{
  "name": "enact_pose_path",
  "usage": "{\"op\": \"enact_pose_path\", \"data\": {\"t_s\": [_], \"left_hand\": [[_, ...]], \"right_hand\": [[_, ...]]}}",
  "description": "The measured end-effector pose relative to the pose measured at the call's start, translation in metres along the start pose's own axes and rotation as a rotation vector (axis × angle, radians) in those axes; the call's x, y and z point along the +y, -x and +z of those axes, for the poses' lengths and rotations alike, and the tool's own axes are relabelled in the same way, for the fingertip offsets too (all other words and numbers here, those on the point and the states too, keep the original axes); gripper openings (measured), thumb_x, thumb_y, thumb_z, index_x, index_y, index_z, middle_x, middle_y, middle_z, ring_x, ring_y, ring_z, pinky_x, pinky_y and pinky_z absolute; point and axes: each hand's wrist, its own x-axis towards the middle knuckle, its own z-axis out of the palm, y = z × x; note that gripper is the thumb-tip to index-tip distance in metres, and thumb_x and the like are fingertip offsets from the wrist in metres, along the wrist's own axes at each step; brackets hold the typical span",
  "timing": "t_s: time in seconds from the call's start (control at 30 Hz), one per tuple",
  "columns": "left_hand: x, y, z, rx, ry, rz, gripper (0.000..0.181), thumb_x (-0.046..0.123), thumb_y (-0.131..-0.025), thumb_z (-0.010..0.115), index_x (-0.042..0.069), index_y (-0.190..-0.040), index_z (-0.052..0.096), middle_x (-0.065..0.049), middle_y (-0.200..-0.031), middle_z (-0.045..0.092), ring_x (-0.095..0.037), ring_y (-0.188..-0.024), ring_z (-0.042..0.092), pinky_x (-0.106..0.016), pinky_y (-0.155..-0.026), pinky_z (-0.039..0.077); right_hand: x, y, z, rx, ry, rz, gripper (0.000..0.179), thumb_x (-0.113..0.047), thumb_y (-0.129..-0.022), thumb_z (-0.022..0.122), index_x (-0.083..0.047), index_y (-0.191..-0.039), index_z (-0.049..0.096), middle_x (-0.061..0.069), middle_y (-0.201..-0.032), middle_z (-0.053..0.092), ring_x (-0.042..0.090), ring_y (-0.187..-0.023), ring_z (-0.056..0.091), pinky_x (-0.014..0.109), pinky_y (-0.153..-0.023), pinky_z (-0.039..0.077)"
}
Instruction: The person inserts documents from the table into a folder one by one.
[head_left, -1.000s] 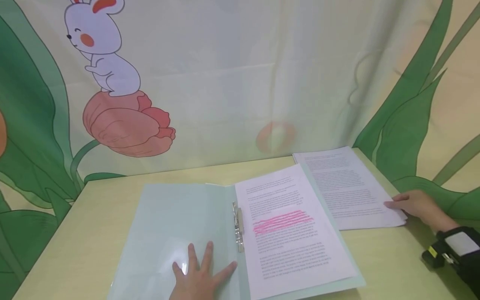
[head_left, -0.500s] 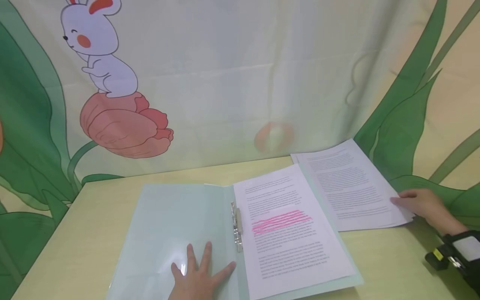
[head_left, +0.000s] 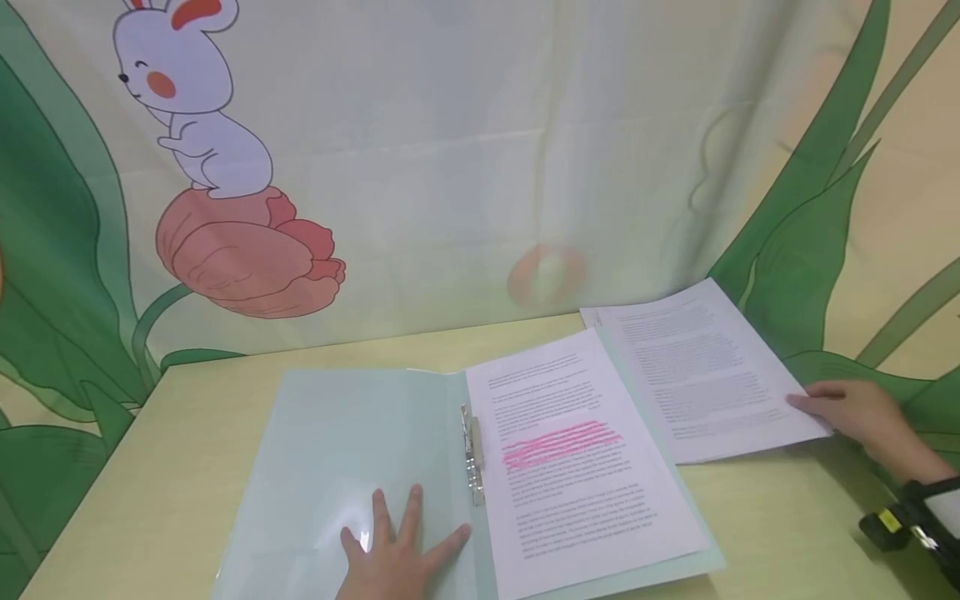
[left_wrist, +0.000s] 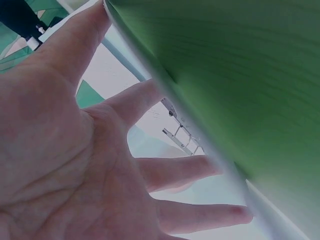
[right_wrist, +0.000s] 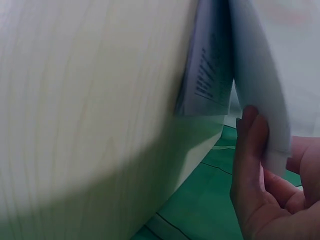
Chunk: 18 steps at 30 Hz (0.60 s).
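My left hand point(head_left: 393, 558) rests with spread, straight fingers on the left cover of an open pale green ring binder point(head_left: 352, 433). The binder's metal clip point(head_left: 472, 454) runs along the spine. On its right side lies a printed sheet point(head_left: 570, 517) marked with pink highlighter strokes. At the right, my right hand point(head_left: 862, 417) pinches the near right corner of loose printed paper point(head_left: 697, 367), thumb on top and fingers beneath. In the right wrist view the pinched paper point(right_wrist: 262, 85) curves up away from more printed sheets point(right_wrist: 205, 85) lying on the table.
A light wood-grain table point(head_left: 127, 492) carries everything. Behind it hangs a curtain point(head_left: 420, 167) printed with a rabbit, a tulip and green leaves. The loose paper's left edge lies against the binder's right cover.
My right hand has moved slightly to the right with the paper corner, and its near edge has risen off the sheets below. The left hand has stayed in place.
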Motion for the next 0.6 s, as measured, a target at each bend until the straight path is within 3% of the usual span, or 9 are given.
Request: {"op": "enact_pose_path", "data": {"t_s": [0.27, 0.5, 0.6], "left_hand": [[0.0010, -0.0014, 0.0020, 0.009, 0.007, -0.001, 0.090, 0.093, -0.070, 0.054, 0.046, -0.147, 0.050, -0.025, -0.152, 0.042, -0.066, -0.129, 0.038, -0.084, -0.078, 0.040], [0.0018, -0.0034, 0.0022, -0.009, 0.017, -0.013, 0.091, 0.093, -0.070, 0.055, 0.046, -0.148, 0.049, -0.025, -0.154, 0.040, -0.066, -0.130, 0.036, -0.084, -0.079, 0.039], [0.0017, -0.0045, 0.0026, -0.019, 0.029, -0.020, 0.091, 0.093, -0.069, 0.056, 0.047, -0.148, 0.049, -0.025, -0.154, 0.039, -0.067, -0.131, 0.035, -0.085, -0.081, 0.038]], "right_hand": [[0.0008, 0.0037, 0.0023, 0.058, -0.059, 0.019, 0.064, -0.032, -0.103, 0.062, 0.024, -0.128, 0.048, 0.049, -0.127, 0.047, 0.051, -0.099, 0.052, 0.038, -0.068, 0.041], [0.0026, 0.0085, -0.0010, 0.122, -0.078, -0.006, 0.059, -0.031, -0.103, 0.062, 0.024, -0.124, 0.052, 0.045, -0.119, 0.055, 0.033, -0.087, 0.055, 0.028, -0.060, 0.042], [0.0030, 0.0091, -0.0029, 0.128, -0.101, 0.007, 0.061, -0.031, -0.103, 0.060, 0.025, -0.125, 0.050, 0.045, -0.117, 0.055, 0.035, -0.086, 0.055, 0.028, -0.060, 0.042]]}}
